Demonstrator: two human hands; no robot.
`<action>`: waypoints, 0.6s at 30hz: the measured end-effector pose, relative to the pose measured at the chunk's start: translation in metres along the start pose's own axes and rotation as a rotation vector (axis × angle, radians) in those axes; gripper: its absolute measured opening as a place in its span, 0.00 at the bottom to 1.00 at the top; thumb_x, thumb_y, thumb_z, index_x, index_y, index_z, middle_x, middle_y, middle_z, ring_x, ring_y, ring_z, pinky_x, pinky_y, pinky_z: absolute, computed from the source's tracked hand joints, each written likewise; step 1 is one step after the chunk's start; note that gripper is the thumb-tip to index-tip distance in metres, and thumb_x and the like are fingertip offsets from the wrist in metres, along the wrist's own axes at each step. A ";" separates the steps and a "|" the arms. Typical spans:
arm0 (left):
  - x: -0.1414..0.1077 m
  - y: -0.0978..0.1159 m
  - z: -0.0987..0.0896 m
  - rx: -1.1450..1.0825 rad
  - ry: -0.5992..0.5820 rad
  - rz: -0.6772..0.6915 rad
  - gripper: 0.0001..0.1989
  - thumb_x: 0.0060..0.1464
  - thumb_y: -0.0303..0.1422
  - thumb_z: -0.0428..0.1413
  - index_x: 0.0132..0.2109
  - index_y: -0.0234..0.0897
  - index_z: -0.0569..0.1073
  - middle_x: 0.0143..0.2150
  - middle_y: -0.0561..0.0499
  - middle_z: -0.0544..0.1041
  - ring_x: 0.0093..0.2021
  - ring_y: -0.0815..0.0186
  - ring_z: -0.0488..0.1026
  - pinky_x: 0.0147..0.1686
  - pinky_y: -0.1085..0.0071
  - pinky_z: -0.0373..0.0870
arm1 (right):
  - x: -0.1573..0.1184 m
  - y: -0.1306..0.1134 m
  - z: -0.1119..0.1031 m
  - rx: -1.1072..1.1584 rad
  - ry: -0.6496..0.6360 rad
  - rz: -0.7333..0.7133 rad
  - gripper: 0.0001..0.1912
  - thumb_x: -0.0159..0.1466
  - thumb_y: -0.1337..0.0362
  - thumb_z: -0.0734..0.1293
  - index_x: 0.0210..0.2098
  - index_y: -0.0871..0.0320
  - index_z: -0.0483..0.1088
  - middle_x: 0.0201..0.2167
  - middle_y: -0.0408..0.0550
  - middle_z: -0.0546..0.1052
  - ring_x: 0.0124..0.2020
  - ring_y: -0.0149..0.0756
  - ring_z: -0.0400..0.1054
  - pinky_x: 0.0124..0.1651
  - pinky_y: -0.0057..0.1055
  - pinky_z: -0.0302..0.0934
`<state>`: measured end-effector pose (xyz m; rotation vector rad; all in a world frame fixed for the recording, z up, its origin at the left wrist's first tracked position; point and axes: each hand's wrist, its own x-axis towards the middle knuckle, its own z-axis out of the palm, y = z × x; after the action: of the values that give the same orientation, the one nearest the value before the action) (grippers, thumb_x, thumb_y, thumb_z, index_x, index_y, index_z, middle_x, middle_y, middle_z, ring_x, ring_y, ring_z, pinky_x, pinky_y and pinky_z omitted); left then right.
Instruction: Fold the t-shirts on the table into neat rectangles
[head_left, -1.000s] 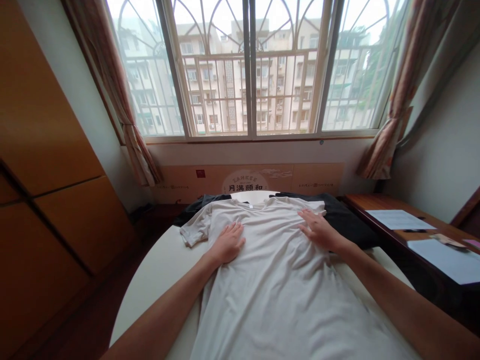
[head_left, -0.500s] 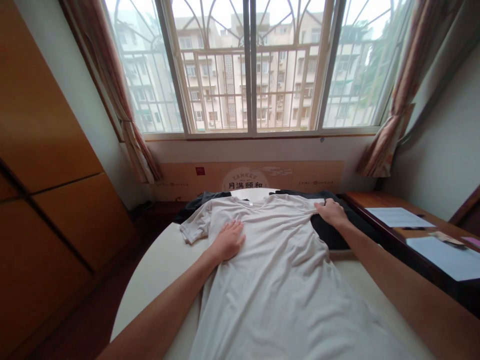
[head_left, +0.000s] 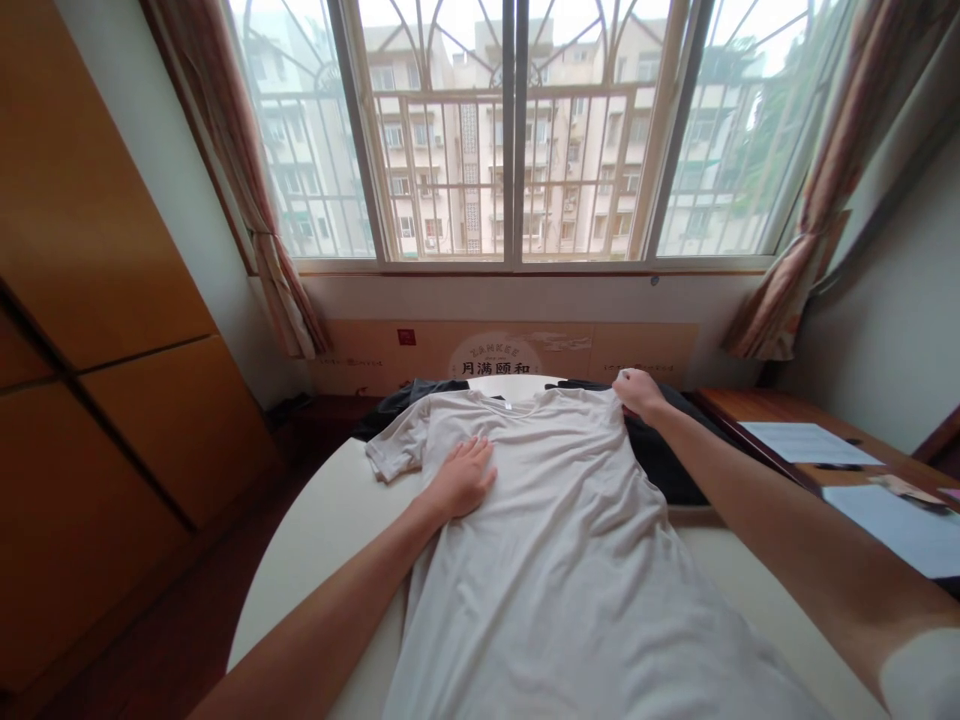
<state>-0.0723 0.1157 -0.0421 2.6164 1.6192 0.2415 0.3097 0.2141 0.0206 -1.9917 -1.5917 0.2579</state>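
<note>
A white T-shirt [head_left: 555, 540] lies spread over a round white table [head_left: 322, 540], its collar toward the window and its body reaching the bottom of the view. My left hand [head_left: 463, 478] rests flat on the chest area, fingers slightly apart. At the far right, my right hand [head_left: 637, 392] is closed round the shirt's right sleeve, lifting it a little; most of that sleeve is hidden in the fist. The left sleeve [head_left: 397, 445] lies flat. Dark cloth [head_left: 667, 455] lies beneath and beside the right shoulder, and more dark cloth [head_left: 409, 395] sits behind the left sleeve.
On the right is a wooden desk [head_left: 735, 408] with white papers [head_left: 810, 443]. A printed cardboard panel [head_left: 360, 350] stands behind the table, below the barred window. An orange-brown cabinet [head_left: 97, 250] fills the left side.
My right hand has moved slightly left and up with the sleeve, which is now bunched in the fist. The left hand stays on the shirt. The view has shifted slightly.
</note>
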 end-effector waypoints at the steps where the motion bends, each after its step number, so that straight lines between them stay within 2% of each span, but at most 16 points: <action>1: 0.000 0.000 0.000 -0.002 0.003 0.001 0.31 0.71 0.38 0.44 0.74 0.29 0.61 0.79 0.37 0.56 0.79 0.51 0.49 0.77 0.51 0.44 | -0.001 -0.013 0.001 -0.002 -0.004 -0.039 0.15 0.69 0.67 0.61 0.47 0.65 0.76 0.32 0.54 0.82 0.25 0.34 0.74 0.27 0.25 0.60; 5: -0.001 0.000 0.001 -0.007 0.006 -0.001 0.31 0.70 0.38 0.44 0.74 0.28 0.61 0.78 0.37 0.56 0.79 0.51 0.49 0.77 0.52 0.44 | -0.004 -0.069 0.017 -0.028 -0.068 -0.201 0.12 0.68 0.68 0.63 0.48 0.61 0.75 0.41 0.52 0.83 0.30 0.34 0.76 0.31 0.24 0.62; 9: -0.002 -0.001 0.001 -0.003 0.007 0.000 0.31 0.70 0.38 0.44 0.74 0.28 0.61 0.78 0.36 0.57 0.79 0.51 0.50 0.77 0.52 0.45 | -0.013 -0.109 0.049 -0.110 -0.130 -0.310 0.12 0.67 0.67 0.69 0.49 0.61 0.75 0.51 0.58 0.81 0.50 0.46 0.77 0.45 0.29 0.66; 11: -0.003 -0.002 0.001 -0.007 0.013 0.004 0.31 0.70 0.38 0.44 0.74 0.29 0.62 0.78 0.36 0.57 0.79 0.51 0.50 0.77 0.52 0.45 | -0.022 -0.117 0.067 -0.155 -0.189 -0.338 0.12 0.66 0.67 0.71 0.49 0.62 0.76 0.52 0.62 0.80 0.53 0.51 0.75 0.50 0.33 0.66; 13: -0.002 -0.002 0.001 -0.009 0.010 0.005 0.31 0.70 0.39 0.44 0.74 0.29 0.61 0.78 0.36 0.57 0.79 0.52 0.50 0.77 0.52 0.44 | -0.033 -0.118 0.083 -0.195 -0.264 -0.348 0.11 0.67 0.66 0.72 0.49 0.64 0.76 0.51 0.63 0.80 0.52 0.51 0.76 0.52 0.37 0.68; 16: -0.002 -0.002 0.002 -0.009 0.001 0.003 0.31 0.70 0.39 0.44 0.74 0.28 0.61 0.78 0.36 0.56 0.79 0.51 0.48 0.77 0.53 0.43 | -0.047 -0.114 0.097 -0.233 -0.348 -0.363 0.17 0.72 0.59 0.72 0.55 0.62 0.74 0.54 0.57 0.78 0.52 0.47 0.75 0.54 0.45 0.72; 18: -0.002 -0.002 0.002 -0.008 0.002 0.004 0.31 0.71 0.39 0.44 0.74 0.27 0.61 0.79 0.36 0.56 0.79 0.51 0.48 0.77 0.54 0.43 | -0.053 -0.111 0.098 -0.229 -0.380 -0.389 0.19 0.73 0.55 0.71 0.58 0.58 0.72 0.57 0.53 0.76 0.52 0.45 0.75 0.54 0.48 0.73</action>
<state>-0.0744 0.1149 -0.0444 2.6144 1.6111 0.2500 0.1559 0.2091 -0.0101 -1.8149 -2.3016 0.3252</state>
